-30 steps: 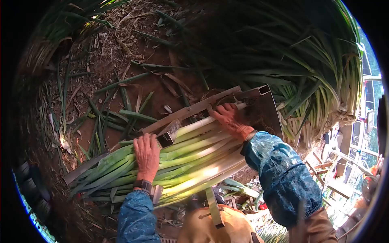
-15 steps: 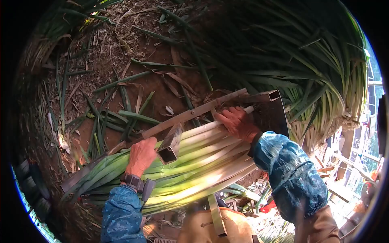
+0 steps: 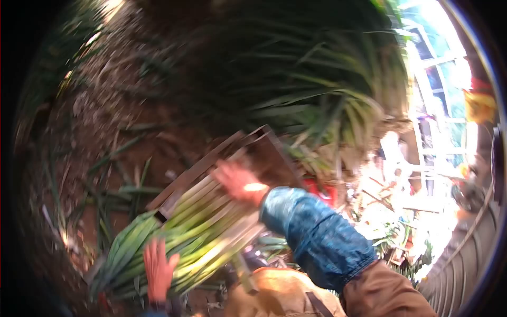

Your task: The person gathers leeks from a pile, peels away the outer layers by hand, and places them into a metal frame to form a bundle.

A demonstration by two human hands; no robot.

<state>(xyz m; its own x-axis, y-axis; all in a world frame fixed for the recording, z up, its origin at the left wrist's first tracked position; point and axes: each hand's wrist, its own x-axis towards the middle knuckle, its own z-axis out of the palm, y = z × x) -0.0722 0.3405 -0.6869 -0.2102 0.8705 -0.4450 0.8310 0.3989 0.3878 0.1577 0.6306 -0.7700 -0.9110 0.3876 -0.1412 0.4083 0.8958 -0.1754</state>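
Observation:
A bundle of leeks (image 3: 203,232) lies slantwise in a metal frame (image 3: 198,166), green leaves to the lower left and pale stalk ends to the upper right. My left hand (image 3: 158,272) rests over the leaves with its fingers out and thumb apart. Near the pale ends, my right hand (image 3: 237,180) is spread over the stalks, its outline blurred. Neither hand is wrapped around a stalk. An upright plate (image 3: 277,156) forms the frame's right end, just beyond my right hand.
A large heap of leeks (image 3: 327,100) stands behind the frame, roots to the right. Cut leaves (image 3: 113,158) litter the soil at left. Something red (image 3: 321,191) sits right of the end plate. Bright metal racks (image 3: 433,105) and a corrugated panel (image 3: 470,253) are farther right.
The view has swung to the right. My left hand has left the frame's bar and opened over the leaves; my right hand has opened off the stalk end.

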